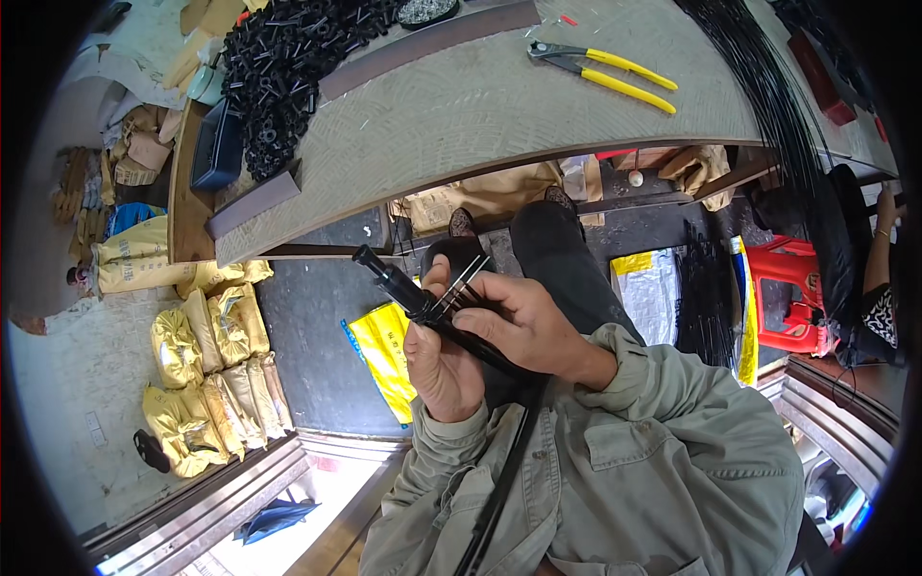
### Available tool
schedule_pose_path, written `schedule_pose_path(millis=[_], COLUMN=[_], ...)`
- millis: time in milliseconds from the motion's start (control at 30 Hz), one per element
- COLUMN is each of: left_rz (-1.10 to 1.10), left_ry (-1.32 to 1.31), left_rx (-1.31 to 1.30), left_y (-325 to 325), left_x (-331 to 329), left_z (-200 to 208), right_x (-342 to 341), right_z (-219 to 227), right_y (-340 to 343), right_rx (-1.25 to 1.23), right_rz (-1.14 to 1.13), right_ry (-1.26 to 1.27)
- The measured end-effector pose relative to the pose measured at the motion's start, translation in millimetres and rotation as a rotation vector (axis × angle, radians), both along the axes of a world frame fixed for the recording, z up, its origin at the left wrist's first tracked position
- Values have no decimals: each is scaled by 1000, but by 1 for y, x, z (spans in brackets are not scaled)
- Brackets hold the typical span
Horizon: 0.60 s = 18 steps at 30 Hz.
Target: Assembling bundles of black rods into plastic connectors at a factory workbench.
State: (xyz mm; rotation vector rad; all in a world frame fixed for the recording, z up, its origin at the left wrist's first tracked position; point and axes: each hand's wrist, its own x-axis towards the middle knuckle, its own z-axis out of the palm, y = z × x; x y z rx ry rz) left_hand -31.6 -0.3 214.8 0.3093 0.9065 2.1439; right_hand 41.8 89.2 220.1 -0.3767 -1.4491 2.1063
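Observation:
Both hands are in front of my chest, on what looks like a black umbrella frame (392,278). Its stepped tubular end points to the far left. A long dark bundle runs from it back past my jacket. My left hand (445,372) has its thumb and fingers closed round the frame near the tubular end. Just right of it, my right hand (528,326) is closed on the same frame. Several thin metal ribs (464,284) stick out between the fingers of both hands. The exact grip of the right fingertips is partly hidden.
Beyond my hands is a workbench (432,106) with yellow-handled pincers (600,77), a heap of small black tubular parts (279,91) and long black rods (759,77). Yellow sacks (206,355) lie left. At right are a red stool (792,293) and another person's arm (881,240).

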Motion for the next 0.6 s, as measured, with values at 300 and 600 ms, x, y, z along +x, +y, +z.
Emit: schedule_pose_path(millis=[300, 600], left_rz=[-4, -174], left_ry=[100, 90], left_rx=[2, -50], left_y=[4, 0], left_x=[3, -11], left_z=[3, 33], right_x=[3, 3], right_z=[-6, 1], right_y=[11, 14], right_rx=[-230, -158], right_rz=[275, 130], right_ry=[33, 177])
